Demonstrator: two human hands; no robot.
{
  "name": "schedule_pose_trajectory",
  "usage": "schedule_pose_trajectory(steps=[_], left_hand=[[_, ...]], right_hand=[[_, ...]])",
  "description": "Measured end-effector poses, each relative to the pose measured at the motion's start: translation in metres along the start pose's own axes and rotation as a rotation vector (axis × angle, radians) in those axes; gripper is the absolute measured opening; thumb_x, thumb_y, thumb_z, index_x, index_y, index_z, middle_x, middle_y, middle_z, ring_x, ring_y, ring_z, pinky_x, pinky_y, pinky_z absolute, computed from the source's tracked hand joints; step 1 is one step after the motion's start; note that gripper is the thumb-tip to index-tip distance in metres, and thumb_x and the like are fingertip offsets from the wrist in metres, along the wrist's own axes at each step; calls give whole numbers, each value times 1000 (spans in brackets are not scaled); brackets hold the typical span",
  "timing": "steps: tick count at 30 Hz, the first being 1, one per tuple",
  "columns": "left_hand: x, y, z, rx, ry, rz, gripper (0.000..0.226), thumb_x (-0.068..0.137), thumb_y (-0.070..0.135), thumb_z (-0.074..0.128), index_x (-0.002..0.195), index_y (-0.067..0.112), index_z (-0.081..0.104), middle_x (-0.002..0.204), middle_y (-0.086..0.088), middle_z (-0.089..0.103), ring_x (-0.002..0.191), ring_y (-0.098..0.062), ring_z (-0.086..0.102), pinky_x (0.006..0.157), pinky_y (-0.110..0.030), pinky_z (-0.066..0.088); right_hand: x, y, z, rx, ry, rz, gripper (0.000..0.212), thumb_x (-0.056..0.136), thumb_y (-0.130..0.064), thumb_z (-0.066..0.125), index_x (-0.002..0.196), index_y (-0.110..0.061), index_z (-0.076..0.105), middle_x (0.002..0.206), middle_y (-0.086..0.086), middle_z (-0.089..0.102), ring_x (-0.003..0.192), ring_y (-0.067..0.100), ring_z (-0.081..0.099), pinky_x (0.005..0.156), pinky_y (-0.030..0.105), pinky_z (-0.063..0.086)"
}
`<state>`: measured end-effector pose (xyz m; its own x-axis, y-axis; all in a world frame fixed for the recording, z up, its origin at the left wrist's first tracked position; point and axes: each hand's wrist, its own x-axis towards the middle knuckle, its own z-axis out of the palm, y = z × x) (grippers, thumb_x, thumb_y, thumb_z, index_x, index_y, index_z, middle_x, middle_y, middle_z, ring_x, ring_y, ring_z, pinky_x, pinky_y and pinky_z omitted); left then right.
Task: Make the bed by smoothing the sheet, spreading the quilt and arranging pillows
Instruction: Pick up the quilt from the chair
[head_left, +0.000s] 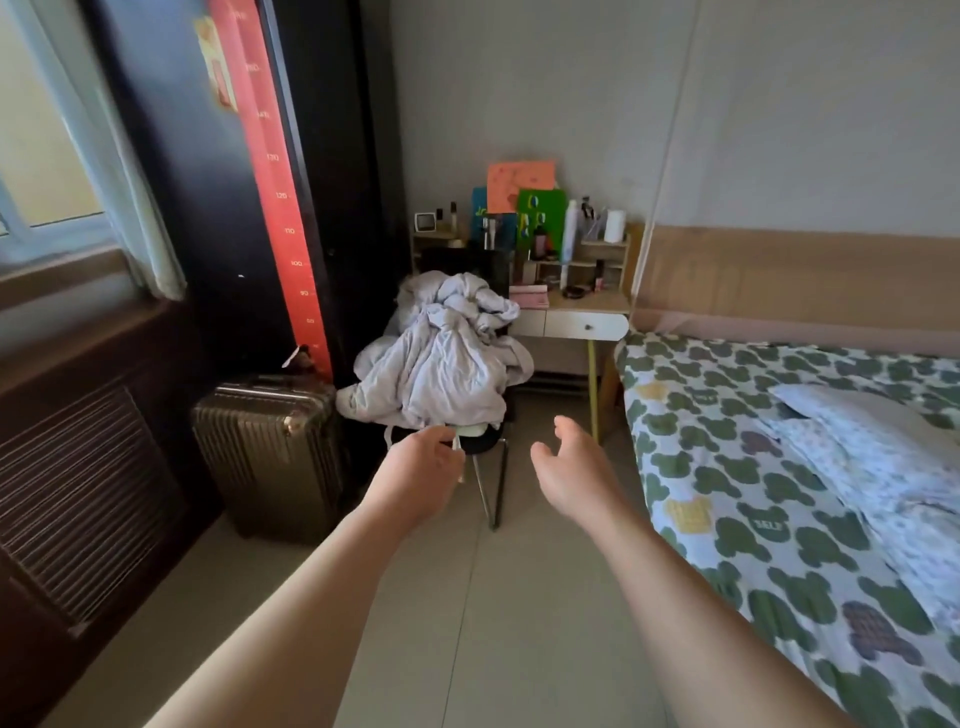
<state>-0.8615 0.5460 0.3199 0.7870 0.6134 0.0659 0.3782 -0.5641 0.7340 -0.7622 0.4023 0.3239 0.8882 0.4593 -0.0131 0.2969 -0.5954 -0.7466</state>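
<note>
both bare arms stretch forward over the tiled floor (493, 597) toward the quilt (441, 358). the quilt lies in a crumpled pale lilac-grey heap on a chair (480, 442), well apart from the bed (609, 387), and hangs down over the front of the seat.

the left hand (421, 462) is seen from the back, just below the lower edge of the quilt. its fingers point away from the camera and are foreshortened, with a thin white strip showing beside them. i cannot tell whether they have hold of it or of anything else. the right hand (566, 467) is beside it, a little apart, palm turned inward and thumb up. its fingers are loosely spread and it has nothing in it. neither hand clearly touches the quilt.

to the right, the bed carries a white sheet (753, 545) printed with green bear shapes, lying fairly flat. a white pillow (852, 410) rests on it toward the headboard (805, 275), with a rumpled pale printed cloth (893, 493) just in front of it.

behind the chair, a small table (597, 300) with a white drawer stands in the corner, crowded with bottles, coloured cards and small shelves. left of the chair, an upright ribbed suitcase (270, 452) stands against a dark wardrobe (208, 208) that bears a red height chart (275, 182). a window (47, 156) and a slatted radiator cover (78, 493) fill the left side.
</note>
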Motion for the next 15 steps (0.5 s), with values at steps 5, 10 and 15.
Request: schedule_pose_trajectory(steps=[5,10,15], left_hand=[[126,-23,-11,1,-99,67,36,96,24,46,131,18,53,94,5,64,82,-10,60,62,-19,43],[254,-34,-30,-3,-178,98,39,95,23,44,134,20,49,92,1,66,70,-9,56,55,-21,39],[354,-40,-28,12,-250,97,40,95,25,44,135,20,49,111,-10,66,75,-20,58,53,-22,37]], right_hand=[[105,-28,31,1,54,58,56,98,-28,40,150,-14,24,154,4,30,137,22,36,109,36,34],[207,-61,49,-10,99,142,58,98,-29,39,151,-14,22,155,4,28,137,22,35,107,34,35],[289,-70,65,-14,120,212,57,100,-29,39,151,-13,20,155,5,28,138,22,34,106,33,33]])
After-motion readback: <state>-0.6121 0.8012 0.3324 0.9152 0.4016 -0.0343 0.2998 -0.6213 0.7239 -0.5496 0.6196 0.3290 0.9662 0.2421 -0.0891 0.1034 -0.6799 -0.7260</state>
